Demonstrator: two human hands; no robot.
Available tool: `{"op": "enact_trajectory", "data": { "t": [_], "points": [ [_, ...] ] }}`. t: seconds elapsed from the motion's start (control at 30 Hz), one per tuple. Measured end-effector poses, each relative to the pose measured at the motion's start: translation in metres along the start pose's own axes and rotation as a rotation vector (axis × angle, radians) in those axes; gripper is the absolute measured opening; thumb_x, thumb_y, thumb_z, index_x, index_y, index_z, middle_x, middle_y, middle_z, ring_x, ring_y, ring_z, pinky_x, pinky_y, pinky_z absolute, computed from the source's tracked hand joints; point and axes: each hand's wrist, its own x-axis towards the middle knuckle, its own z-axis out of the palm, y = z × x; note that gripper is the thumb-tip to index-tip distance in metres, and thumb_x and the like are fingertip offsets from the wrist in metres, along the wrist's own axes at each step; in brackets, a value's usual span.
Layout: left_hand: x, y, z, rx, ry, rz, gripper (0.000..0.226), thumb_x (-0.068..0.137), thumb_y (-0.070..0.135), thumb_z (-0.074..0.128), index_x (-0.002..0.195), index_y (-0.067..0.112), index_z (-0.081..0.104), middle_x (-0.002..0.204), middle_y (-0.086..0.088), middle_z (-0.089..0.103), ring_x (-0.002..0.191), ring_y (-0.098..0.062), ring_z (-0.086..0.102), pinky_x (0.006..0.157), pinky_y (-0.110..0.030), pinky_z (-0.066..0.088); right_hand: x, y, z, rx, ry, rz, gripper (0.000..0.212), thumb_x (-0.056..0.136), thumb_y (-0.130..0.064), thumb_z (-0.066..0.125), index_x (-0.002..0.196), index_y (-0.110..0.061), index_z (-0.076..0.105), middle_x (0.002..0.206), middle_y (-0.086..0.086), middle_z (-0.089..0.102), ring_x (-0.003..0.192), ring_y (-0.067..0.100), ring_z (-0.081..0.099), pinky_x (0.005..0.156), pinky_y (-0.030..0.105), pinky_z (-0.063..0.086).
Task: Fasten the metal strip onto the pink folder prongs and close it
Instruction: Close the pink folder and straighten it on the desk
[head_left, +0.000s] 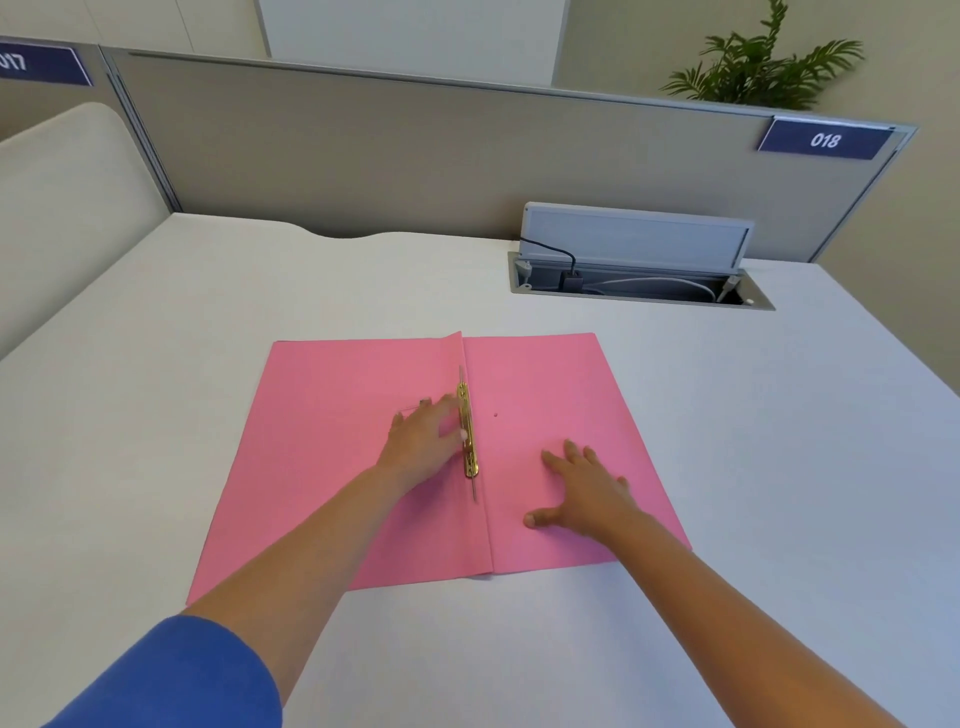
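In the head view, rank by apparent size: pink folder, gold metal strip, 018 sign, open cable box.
1. pink folder
2. cable box
3. 018 sign
4. metal strip
The sign lies farthest off, so its rank is unsure.

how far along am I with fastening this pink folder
Done, it seems: the gold metal strip already sits along the spine fold of the open pink folder. In hand: your left hand works at the strip, while the right hand lies flat on the right-hand cover. Left: finishing the fastening and closing the folder, which lies fully open.
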Motion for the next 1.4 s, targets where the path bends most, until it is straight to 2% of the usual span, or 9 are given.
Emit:
{"op": "enact_trajectory", "data": {
  "t": [0.17,0.3,0.4,0.57,0.97,1.1,1.17,1.3,1.4],
  "points": [
    [-0.005,-0.025,-0.049,0.026,0.427,-0.240,0.048,0.083,0.017,0.055,0.131,0.017,0.049,0.130,-0.013,0.056,0.118,-0.031,0.050,0.099,-0.040,0.042,-0.001,-0.004,-0.004,0.016,-0.005,0.028,0.101,0.066,-0.056,0.073,0.148,-0.030,0.019,0.161,-0.003,0.005,0.148,0.021,0.005,0.108,0.066,0.024],
    [-0.011,-0.067,-0.088,0.179,0.362,-0.775,0.063,0.079,0.036,0.058,0.131,0.008,0.036,0.130,-0.021,0.041,0.123,-0.037,0.035,0.096,-0.048,0.038,-0.002,-0.006,-0.008,0.029,-0.007,0.048,0.101,0.066,-0.053,0.076,0.148,-0.028,0.023,0.161,-0.003,0.008,0.147,0.021,0.008,0.108,0.064,0.029],
    [-0.016,-0.083,-0.098,0.150,0.322,-0.937,0.066,0.072,0.044,0.062,0.122,0.009,0.037,0.123,-0.017,0.038,0.120,-0.032,0.033,0.092,-0.044,0.035,-0.002,-0.009,-0.011,0.041,-0.015,0.056,0.102,0.064,-0.050,0.078,0.147,-0.025,0.024,0.160,-0.001,0.010,0.147,0.023,0.011,0.109,0.059,0.032],
    [-0.015,-0.090,-0.111,0.099,0.320,-0.936,0.067,0.074,0.040,0.064,0.123,0.006,0.034,0.122,-0.018,0.038,0.115,-0.033,0.036,0.076,-0.036,0.030,0.000,-0.013,-0.014,0.033,-0.030,0.058,0.104,0.062,-0.048,0.081,0.146,-0.020,0.027,0.157,0.002,0.017,0.142,0.026,0.018,0.108,0.054,0.035],
    [-0.014,-0.034,-0.183,-0.248,0.367,-0.630,0.051,0.079,0.015,0.069,0.121,-0.007,0.050,0.127,-0.026,0.053,0.116,-0.040,0.050,0.095,-0.045,0.041,0.012,-0.019,-0.016,0.051,-0.023,0.091,0.104,0.060,-0.048,0.082,0.145,-0.019,0.029,0.150,0.003,0.027,0.137,0.029,0.025,0.106,0.055,0.038],
    [-0.024,0.024,-0.201,-0.142,0.222,-0.405,0.036,0.080,-0.003,0.056,0.116,-0.001,0.056,0.097,-0.019,0.058,0.083,-0.032,0.056,0.061,-0.029,0.043,0.014,-0.021,-0.019,0.049,-0.014,0.100,0.101,0.063,-0.055,0.076,0.145,-0.021,0.028,0.151,0.003,0.025,0.139,0.029,0.022,0.105,0.058,0.037],
    [-0.034,0.054,-0.202,-0.183,0.145,-0.271,0.041,0.082,-0.002,0.052,0.121,0.011,0.053,0.093,-0.011,0.062,0.076,-0.027,0.059,0.060,-0.027,0.046,0.014,-0.021,-0.021,0.083,0.008,0.096,0.093,0.068,-0.054,0.072,0.143,-0.018,0.032,0.149,0.005,0.030,0.138,0.029,0.026,0.106,0.057,0.036],
    [-0.048,0.097,-0.178,-0.564,-0.138,-0.129,0.042,0.089,0.044,0.048,0.125,0.021,0.050,0.095,-0.004,0.070,0.070,-0.023,0.067,0.069,-0.035,0.051,0.007,-0.020,-0.044,0.730,0.128,0.091,0.058,0.088,-0.043,0.057,0.136,-0.010,0.047,0.142,0.011,0.048,0.129,0.030,0.045,0.105,0.044,0.037],
    [-0.040,0.107,-0.136,-0.725,-0.354,-0.162,0.059,0.085,0.067,0.030,0.127,0.026,0.042,0.100,-0.004,0.071,0.085,-0.026,0.068,0.067,-0.033,0.047,0.002,-0.012,-0.078,1.219,-0.032,0.112,0.050,0.095,-0.052,0.034,0.120,-0.015,0.056,0.125,0.007,0.057,0.115,0.027,0.052,0.094,0.047,0.039]
  ]
}}
